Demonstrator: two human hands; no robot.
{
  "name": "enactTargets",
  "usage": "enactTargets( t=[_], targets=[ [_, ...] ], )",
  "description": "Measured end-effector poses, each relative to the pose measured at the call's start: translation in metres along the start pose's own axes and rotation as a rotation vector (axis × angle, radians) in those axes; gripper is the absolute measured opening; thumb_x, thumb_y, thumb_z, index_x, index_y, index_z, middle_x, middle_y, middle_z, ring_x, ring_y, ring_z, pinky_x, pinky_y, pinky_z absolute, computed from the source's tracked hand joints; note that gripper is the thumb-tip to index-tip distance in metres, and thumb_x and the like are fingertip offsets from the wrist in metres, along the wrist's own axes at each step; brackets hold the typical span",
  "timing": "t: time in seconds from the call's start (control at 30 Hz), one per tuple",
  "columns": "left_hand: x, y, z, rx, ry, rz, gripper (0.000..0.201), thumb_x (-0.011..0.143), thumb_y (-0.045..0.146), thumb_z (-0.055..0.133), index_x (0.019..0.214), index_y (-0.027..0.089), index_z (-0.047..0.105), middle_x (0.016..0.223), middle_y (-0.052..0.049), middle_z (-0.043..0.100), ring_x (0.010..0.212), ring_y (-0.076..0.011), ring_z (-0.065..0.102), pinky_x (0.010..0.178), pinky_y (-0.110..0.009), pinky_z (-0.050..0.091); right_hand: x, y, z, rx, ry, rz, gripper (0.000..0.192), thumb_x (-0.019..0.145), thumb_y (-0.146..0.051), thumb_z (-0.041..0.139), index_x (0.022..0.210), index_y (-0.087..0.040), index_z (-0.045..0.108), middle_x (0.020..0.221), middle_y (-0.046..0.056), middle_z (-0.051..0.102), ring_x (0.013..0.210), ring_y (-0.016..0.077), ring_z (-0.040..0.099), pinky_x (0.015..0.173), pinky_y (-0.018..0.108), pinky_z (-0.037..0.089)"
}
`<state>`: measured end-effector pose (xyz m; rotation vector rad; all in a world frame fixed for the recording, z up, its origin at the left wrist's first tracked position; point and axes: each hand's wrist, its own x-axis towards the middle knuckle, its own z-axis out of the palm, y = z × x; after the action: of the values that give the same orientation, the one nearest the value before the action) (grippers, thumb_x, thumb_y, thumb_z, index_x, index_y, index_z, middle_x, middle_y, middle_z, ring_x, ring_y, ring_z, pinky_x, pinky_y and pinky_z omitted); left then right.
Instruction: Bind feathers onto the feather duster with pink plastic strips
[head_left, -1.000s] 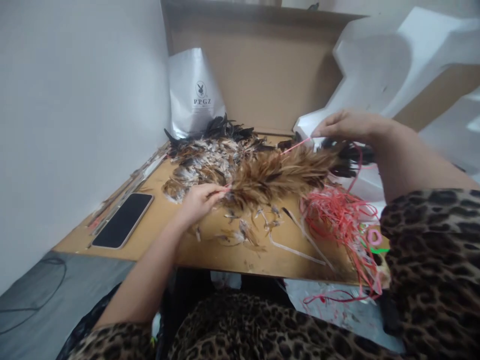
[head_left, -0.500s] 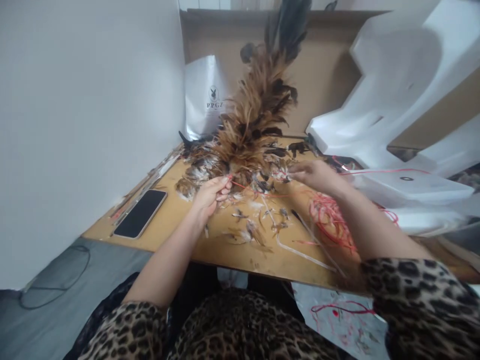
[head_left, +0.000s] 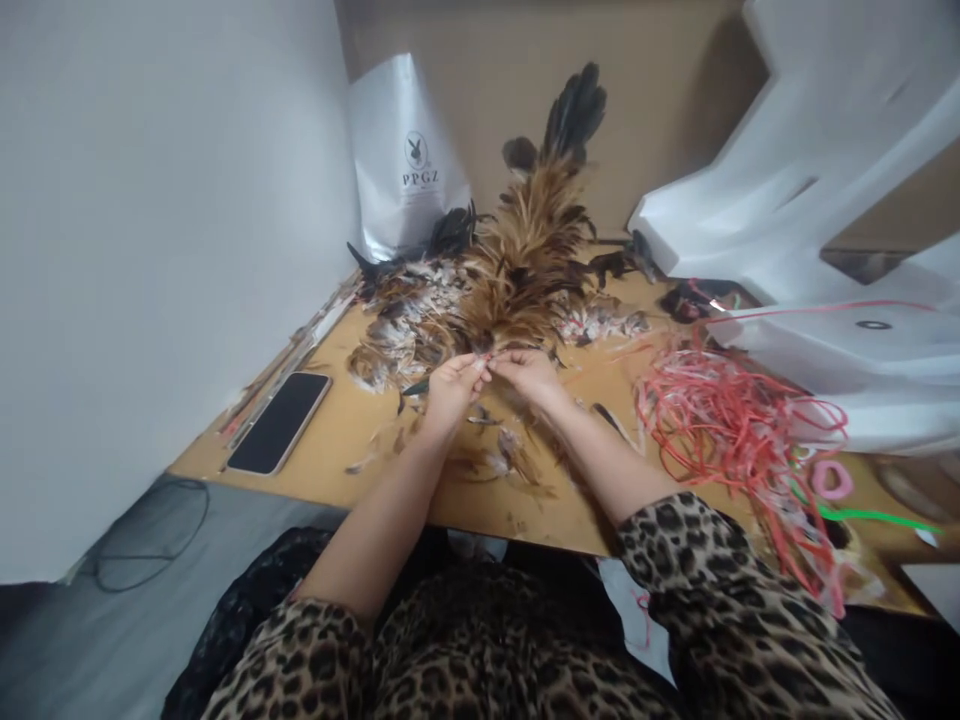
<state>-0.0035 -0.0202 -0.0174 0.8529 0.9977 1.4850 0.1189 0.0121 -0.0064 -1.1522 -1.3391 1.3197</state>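
Over the table (head_left: 360, 450), left hand (head_left: 450, 385) and right hand (head_left: 529, 372) pinch the feather bunch's (head_left: 525, 255) base, apparently mid-binding; next likely needs red string (head_left: 720, 420) from beside it.

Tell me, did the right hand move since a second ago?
Yes. The right hand came in from beside the white foam to the left hand, at the feather bundle's base.

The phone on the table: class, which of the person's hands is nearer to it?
Left. The left hand sits just right of the phone; the right hand lies beyond it, farther away.
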Motion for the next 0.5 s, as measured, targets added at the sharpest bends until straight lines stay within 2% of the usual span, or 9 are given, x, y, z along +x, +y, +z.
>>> enactTargets(
  t=[0.17, 0.33, 0.5],
  targets=[
    [0.005, -0.012, 0.0, 0.093, 0.107, 0.1, 0.026, 0.062, 0.028, 0.073, 0.079, 0.012, 0.061, 0.054, 0.002, 0.06, 0.043, -0.0043, 0.044, 0.045, -0.017, 0.034, -0.002, 0.009, 0.011, 0.087, 0.059, -0.029, 0.018, 0.055, -0.033, 0.066, 0.055, -0.015, 0.061, 0.062, 0.001, 0.064, 0.06, 0.0104, 0.053, 0.067, 0.025, 0.042],
    [0.008, -0.021, -0.004, 0.203, 0.152, 0.23, 0.015, 0.066, 0.023, 0.068, 0.075, 0.012, 0.064, 0.058, -0.001, 0.063, 0.055, -0.0092, 0.057, 0.062, -0.024, 0.047, -0.007, 0.016, 0.016, 0.104, 0.082, -0.053, 0.017, 0.056, -0.032, 0.065, 0.054, -0.016, 0.06, 0.058, 0.0, 0.063, 0.057, 0.0103, 0.052, 0.065, 0.025, 0.042],
    [0.007, -0.025, -0.009, 0.456, 0.192, 0.345, 0.019, 0.074, 0.025, 0.061, 0.086, 0.012, 0.068, 0.067, -0.005, 0.067, 0.062, -0.0138, 0.061, 0.068, -0.029, 0.05, -0.01, 0.014, 0.018, 0.16, 0.113, 0.019, 0.022, 0.055, -0.036, 0.07, 0.055, -0.015, 0.061, 0.057, 0.0, 0.063, 0.057, 0.0107, 0.053, 0.063, 0.025, 0.043]
  ],
)
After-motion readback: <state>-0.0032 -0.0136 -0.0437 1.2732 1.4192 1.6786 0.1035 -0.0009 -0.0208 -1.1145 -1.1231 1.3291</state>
